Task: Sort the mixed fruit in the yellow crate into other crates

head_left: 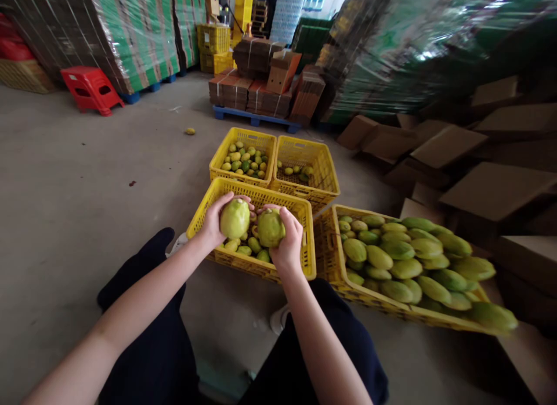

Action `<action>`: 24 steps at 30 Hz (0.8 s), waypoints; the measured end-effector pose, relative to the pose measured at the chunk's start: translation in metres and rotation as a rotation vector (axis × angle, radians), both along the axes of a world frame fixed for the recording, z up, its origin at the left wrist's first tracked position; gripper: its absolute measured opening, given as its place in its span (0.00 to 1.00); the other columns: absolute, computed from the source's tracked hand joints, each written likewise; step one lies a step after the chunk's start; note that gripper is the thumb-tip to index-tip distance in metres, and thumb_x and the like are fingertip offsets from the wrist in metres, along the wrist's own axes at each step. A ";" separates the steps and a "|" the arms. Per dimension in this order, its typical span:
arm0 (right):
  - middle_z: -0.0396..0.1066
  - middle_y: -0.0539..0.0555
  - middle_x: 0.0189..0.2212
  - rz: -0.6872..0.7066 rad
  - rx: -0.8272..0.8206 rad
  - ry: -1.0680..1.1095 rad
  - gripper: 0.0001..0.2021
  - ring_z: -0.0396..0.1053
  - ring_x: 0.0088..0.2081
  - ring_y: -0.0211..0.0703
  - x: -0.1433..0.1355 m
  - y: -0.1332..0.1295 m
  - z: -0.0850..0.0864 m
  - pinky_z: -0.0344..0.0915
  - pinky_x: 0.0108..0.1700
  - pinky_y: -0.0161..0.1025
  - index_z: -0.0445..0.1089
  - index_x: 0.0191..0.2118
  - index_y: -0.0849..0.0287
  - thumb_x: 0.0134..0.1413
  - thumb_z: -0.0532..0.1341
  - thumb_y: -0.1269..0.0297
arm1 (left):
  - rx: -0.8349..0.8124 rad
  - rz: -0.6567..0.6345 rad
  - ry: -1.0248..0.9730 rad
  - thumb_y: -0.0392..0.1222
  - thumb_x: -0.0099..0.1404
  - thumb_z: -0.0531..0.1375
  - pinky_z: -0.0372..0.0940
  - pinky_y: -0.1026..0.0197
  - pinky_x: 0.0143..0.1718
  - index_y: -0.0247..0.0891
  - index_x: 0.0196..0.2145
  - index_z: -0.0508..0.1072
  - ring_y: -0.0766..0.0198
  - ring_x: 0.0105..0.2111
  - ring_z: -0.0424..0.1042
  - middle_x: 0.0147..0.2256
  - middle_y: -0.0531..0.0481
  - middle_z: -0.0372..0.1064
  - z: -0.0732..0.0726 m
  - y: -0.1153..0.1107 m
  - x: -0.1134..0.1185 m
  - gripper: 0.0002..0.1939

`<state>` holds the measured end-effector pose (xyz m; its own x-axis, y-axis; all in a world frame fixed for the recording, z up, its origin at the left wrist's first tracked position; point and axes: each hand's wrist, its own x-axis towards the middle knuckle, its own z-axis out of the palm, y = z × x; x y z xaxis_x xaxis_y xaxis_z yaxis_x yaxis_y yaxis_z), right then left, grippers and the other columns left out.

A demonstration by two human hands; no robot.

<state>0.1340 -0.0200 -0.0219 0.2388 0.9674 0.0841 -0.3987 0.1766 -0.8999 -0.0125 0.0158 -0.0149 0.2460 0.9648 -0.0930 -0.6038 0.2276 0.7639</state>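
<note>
My left hand (213, 224) is wrapped round a yellow-green papaya (235, 218), its end turned up towards me. Beside it my right hand (290, 242) grips a second, greener papaya (270, 228). Both fruits are held over the near yellow crate (308, 242), a small gap between them. Below my hands, several green and yellow papayas (244, 249) lie in that crate, partly hidden. To the right, a larger yellow crate (337, 242) is heaped with papayas (407, 269), some leaning past its rim.
Two more yellow crates stand beyond: the left one (213, 164) holds many fruits, the right one (328, 167) a few. A loose fruit (190, 131) lies on the floor. Cardboard boxes (452, 147) pile up at right. A red stool (92, 90) and stacked cartons (270, 97) are farther back.
</note>
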 end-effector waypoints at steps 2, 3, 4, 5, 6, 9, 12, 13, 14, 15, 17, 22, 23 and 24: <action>0.77 0.50 0.31 0.057 -0.128 0.171 0.13 0.75 0.32 0.46 0.000 0.007 -0.004 0.75 0.39 0.45 0.75 0.33 0.56 0.48 0.69 0.52 | -0.131 0.072 -0.097 0.52 0.58 0.64 0.72 0.59 0.31 0.35 0.35 0.78 0.59 0.30 0.77 0.31 0.47 0.78 -0.001 0.004 0.001 0.16; 0.76 0.48 0.30 0.083 -0.182 0.244 0.14 0.75 0.30 0.45 0.000 0.010 -0.006 0.76 0.38 0.45 0.73 0.33 0.55 0.45 0.71 0.53 | -0.189 0.109 -0.132 0.50 0.58 0.65 0.73 0.59 0.31 0.36 0.35 0.77 0.60 0.29 0.76 0.31 0.48 0.77 -0.002 0.005 0.002 0.14; 0.75 0.47 0.28 0.100 -0.227 0.306 0.14 0.74 0.29 0.44 0.000 0.012 -0.007 0.76 0.38 0.45 0.72 0.33 0.55 0.43 0.72 0.54 | -0.243 0.136 -0.160 0.48 0.58 0.66 0.73 0.59 0.31 0.37 0.35 0.76 0.61 0.28 0.76 0.30 0.49 0.76 -0.001 0.006 0.003 0.12; 0.74 0.46 0.27 0.106 -0.264 0.358 0.14 0.74 0.29 0.43 0.000 0.014 -0.007 0.76 0.38 0.45 0.71 0.32 0.55 0.43 0.72 0.56 | -0.296 0.153 -0.182 0.46 0.58 0.66 0.74 0.58 0.31 0.37 0.34 0.74 0.61 0.27 0.75 0.28 0.50 0.75 -0.001 0.006 0.004 0.11; 0.74 0.46 0.26 0.101 -0.293 0.399 0.13 0.73 0.28 0.42 0.000 0.015 -0.007 0.76 0.37 0.44 0.70 0.32 0.55 0.43 0.72 0.57 | -0.346 0.160 -0.208 0.45 0.58 0.66 0.74 0.58 0.31 0.37 0.34 0.73 0.61 0.27 0.75 0.28 0.50 0.74 0.000 0.006 0.004 0.09; 0.75 0.47 0.25 0.082 -0.350 0.500 0.10 0.74 0.27 0.41 0.001 0.015 -0.002 0.75 0.32 0.40 0.70 0.31 0.56 0.45 0.70 0.61 | -0.474 0.133 -0.317 0.47 0.65 0.62 0.77 0.55 0.37 0.36 0.37 0.73 0.59 0.30 0.76 0.29 0.46 0.74 0.003 0.004 0.004 0.11; 0.76 0.49 0.24 0.106 -0.390 0.579 0.08 0.75 0.26 0.42 0.005 0.015 0.001 0.72 0.26 0.37 0.71 0.31 0.57 0.47 0.69 0.61 | -0.558 0.131 -0.403 0.51 0.71 0.56 0.77 0.48 0.43 0.33 0.43 0.73 0.58 0.31 0.76 0.29 0.44 0.74 0.001 0.005 0.003 0.17; 0.76 0.49 0.24 0.110 -0.405 0.601 0.08 0.75 0.26 0.43 0.006 0.015 0.001 0.73 0.26 0.37 0.71 0.31 0.57 0.48 0.69 0.60 | -0.581 0.143 -0.406 0.51 0.72 0.55 0.77 0.47 0.44 0.33 0.46 0.73 0.58 0.30 0.76 0.29 0.44 0.74 -0.001 0.006 0.003 0.18; 0.77 0.50 0.24 0.108 -0.420 0.624 0.09 0.76 0.26 0.43 0.008 0.016 -0.001 0.74 0.27 0.38 0.72 0.32 0.57 0.50 0.68 0.59 | -0.603 0.154 -0.403 0.50 0.73 0.53 0.77 0.47 0.44 0.33 0.49 0.73 0.58 0.30 0.77 0.30 0.44 0.74 -0.002 0.008 0.002 0.19; 0.77 0.50 0.25 0.106 -0.436 0.645 0.09 0.76 0.26 0.43 0.010 0.017 -0.003 0.75 0.29 0.38 0.72 0.33 0.58 0.52 0.67 0.57 | -0.628 0.159 -0.394 0.48 0.73 0.51 0.78 0.47 0.43 0.33 0.51 0.73 0.58 0.30 0.77 0.31 0.43 0.75 -0.004 0.009 0.003 0.19; 0.78 0.52 0.25 0.121 -0.467 0.671 0.11 0.76 0.27 0.42 0.012 0.019 -0.007 0.76 0.30 0.38 0.73 0.34 0.59 0.56 0.65 0.55 | -0.670 0.138 -0.377 0.45 0.75 0.48 0.78 0.50 0.39 0.33 0.55 0.71 0.57 0.31 0.78 0.33 0.42 0.77 -0.007 0.011 0.004 0.21; 0.79 0.58 0.25 0.218 -0.551 0.664 0.17 0.75 0.23 0.43 0.013 0.019 -0.003 0.73 0.23 0.35 0.75 0.37 0.64 0.63 0.57 0.54 | -0.670 0.099 -0.317 0.50 0.75 0.50 0.77 0.56 0.33 0.35 0.52 0.72 0.58 0.29 0.78 0.30 0.45 0.76 -0.005 0.009 0.010 0.20; 0.79 0.59 0.25 0.213 -0.566 0.656 0.18 0.75 0.22 0.43 0.012 0.018 0.000 0.73 0.23 0.35 0.75 0.37 0.65 0.64 0.55 0.54 | -0.655 0.102 -0.307 0.52 0.74 0.52 0.77 0.57 0.32 0.35 0.50 0.72 0.58 0.28 0.78 0.29 0.45 0.76 -0.004 0.008 0.011 0.20; 0.79 0.59 0.26 0.201 -0.577 0.645 0.19 0.75 0.22 0.43 0.011 0.017 0.003 0.73 0.23 0.35 0.75 0.37 0.65 0.65 0.53 0.55 | -0.638 0.100 -0.300 0.53 0.73 0.54 0.77 0.57 0.31 0.35 0.49 0.73 0.58 0.28 0.77 0.28 0.45 0.76 -0.003 0.007 0.011 0.20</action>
<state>0.1451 -0.0033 -0.0185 -0.1078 0.8462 -0.5219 -0.8333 -0.3632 -0.4168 -0.0011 0.0223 -0.0177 0.2623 0.7643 -0.5891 -0.8087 0.5072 0.2980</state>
